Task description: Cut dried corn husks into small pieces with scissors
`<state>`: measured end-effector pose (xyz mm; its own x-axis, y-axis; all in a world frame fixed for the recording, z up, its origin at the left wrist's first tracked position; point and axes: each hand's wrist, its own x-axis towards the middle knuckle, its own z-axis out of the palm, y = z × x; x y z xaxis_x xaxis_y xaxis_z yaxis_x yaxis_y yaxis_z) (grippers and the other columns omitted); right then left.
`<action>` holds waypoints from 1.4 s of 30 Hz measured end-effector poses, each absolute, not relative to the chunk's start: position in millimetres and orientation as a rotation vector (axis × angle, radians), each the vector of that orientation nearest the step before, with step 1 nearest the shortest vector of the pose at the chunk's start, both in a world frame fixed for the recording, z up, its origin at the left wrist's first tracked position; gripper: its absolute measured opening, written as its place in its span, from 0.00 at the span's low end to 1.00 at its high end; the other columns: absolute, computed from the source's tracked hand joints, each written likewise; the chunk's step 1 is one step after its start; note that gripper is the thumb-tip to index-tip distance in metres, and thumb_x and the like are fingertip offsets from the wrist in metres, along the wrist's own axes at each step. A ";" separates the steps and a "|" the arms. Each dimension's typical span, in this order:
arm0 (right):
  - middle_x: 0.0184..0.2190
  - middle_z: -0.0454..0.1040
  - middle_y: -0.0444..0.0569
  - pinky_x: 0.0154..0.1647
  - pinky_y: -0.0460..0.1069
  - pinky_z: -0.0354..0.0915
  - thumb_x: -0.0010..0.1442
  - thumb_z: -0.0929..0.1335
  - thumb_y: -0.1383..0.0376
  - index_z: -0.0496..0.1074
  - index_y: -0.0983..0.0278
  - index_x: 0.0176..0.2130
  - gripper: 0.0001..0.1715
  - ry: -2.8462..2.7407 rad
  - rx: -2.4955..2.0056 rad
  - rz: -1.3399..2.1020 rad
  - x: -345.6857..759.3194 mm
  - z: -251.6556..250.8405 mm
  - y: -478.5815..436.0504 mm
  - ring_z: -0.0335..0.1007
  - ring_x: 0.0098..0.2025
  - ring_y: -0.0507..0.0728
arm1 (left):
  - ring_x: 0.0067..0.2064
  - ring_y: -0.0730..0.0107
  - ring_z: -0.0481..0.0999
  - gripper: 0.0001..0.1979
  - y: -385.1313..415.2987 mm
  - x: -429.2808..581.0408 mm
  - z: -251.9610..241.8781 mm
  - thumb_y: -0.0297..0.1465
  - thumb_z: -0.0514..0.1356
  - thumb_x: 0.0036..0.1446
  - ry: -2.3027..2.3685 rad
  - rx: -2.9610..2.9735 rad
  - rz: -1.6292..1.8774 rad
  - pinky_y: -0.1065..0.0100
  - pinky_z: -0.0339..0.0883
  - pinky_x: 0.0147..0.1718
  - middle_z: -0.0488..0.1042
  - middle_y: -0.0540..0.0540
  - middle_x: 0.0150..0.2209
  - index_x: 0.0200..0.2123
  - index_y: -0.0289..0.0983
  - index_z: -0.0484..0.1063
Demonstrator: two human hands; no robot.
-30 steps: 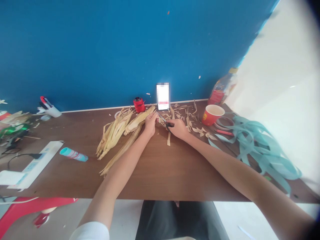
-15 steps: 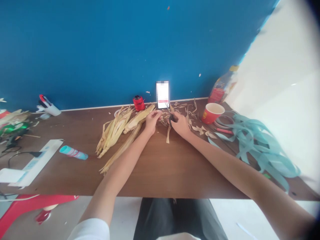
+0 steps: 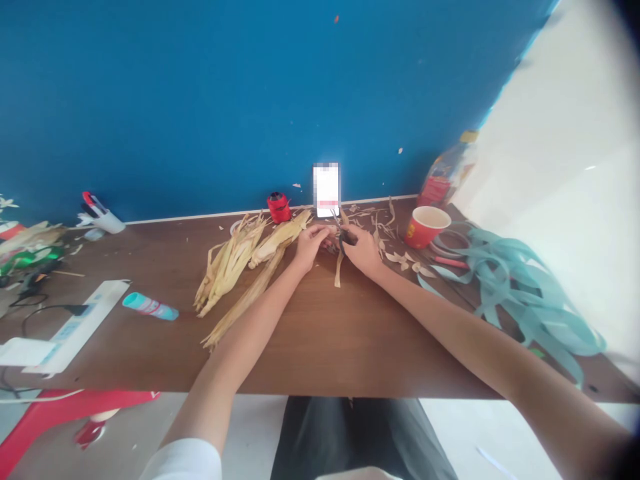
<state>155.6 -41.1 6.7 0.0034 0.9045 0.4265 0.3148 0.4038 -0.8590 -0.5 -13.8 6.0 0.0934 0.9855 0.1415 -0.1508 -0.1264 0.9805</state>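
Scissors: black handles, centre | husks: straw-yellow, 8–9 o'clock | spool: red, dark top, 10 | wall: blue, 12 | cup: red, yellow mark, pale inside, 3 | ribbon: pale teal, farther toward 3

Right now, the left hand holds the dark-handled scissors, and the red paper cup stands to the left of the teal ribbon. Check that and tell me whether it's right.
Not quite: the right hand holds the dark-handled scissors, as the head view shows. The rest is right: the red paper cup stands to the left of the teal ribbon.
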 end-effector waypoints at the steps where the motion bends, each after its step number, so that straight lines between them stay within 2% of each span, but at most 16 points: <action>1: 0.38 0.80 0.49 0.42 0.53 0.71 0.51 0.68 0.65 0.75 0.64 0.46 0.21 -1.540 -1.119 0.655 155.9 6.4 -41.2 0.76 0.39 0.60 | 0.27 0.74 0.72 0.11 -13.4 -0.3 5.5 0.37 0.66 0.49 0.965 1.251 1.292 0.71 0.65 0.27 0.78 0.47 0.30 0.33 0.35 0.77; 12: 0.37 0.79 0.49 0.41 0.52 0.70 0.54 0.68 0.60 0.71 0.63 0.51 0.25 -1.489 -1.203 0.548 158.2 5.0 -45.3 0.75 0.38 0.58 | 0.31 0.72 0.73 0.11 -14.4 2.0 3.0 0.36 0.69 0.47 0.953 1.343 1.298 0.70 0.67 0.33 0.79 0.45 0.33 0.33 0.36 0.81; 17: 0.36 0.78 0.50 0.40 0.52 0.70 0.53 0.68 0.61 0.72 0.64 0.50 0.25 -1.444 -1.211 0.531 158.0 6.8 -45.0 0.74 0.38 0.58 | 0.29 0.74 0.72 0.11 -14.8 1.9 2.4 0.36 0.68 0.49 0.947 1.393 1.239 0.70 0.66 0.31 0.78 0.46 0.31 0.33 0.35 0.79; 27: 0.38 0.78 0.50 0.44 0.52 0.70 0.53 0.68 0.62 0.70 0.64 0.52 0.25 -1.420 -1.176 0.555 156.9 7.8 -46.9 0.75 0.39 0.58 | 0.29 0.73 0.71 0.09 -19.4 4.0 6.5 0.32 0.70 0.46 0.878 1.525 1.021 0.70 0.65 0.33 0.75 0.47 0.27 0.29 0.33 0.78; 31: 0.38 0.79 0.50 0.43 0.52 0.70 0.53 0.68 0.61 0.71 0.64 0.52 0.26 -1.407 -1.197 0.540 157.2 6.7 -45.0 0.75 0.39 0.58 | 0.30 0.72 0.72 0.10 -19.0 3.4 6.8 0.35 0.68 0.49 0.861 1.468 1.059 0.69 0.66 0.34 0.75 0.47 0.28 0.30 0.33 0.77; 35: 0.34 0.79 0.50 0.37 0.52 0.70 0.51 0.69 0.61 0.73 0.65 0.49 0.25 -1.389 -1.210 0.642 157.0 5.0 -42.1 0.75 0.36 0.59 | 0.27 0.74 0.71 0.14 -14.1 1.1 5.2 0.40 0.66 0.53 0.905 1.313 1.183 0.71 0.62 0.28 0.74 0.47 0.27 0.31 0.34 0.76; 42: 0.26 0.78 0.46 0.32 0.50 0.67 0.47 0.69 0.63 0.77 0.65 0.43 0.21 -1.614 -1.223 0.718 153.6 3.5 -40.0 0.73 0.30 0.58 | 0.26 0.77 0.68 0.17 -7.2 -3.9 1.6 0.44 0.66 0.51 0.874 1.112 1.323 0.73 0.62 0.28 0.73 0.48 0.28 0.31 0.34 0.75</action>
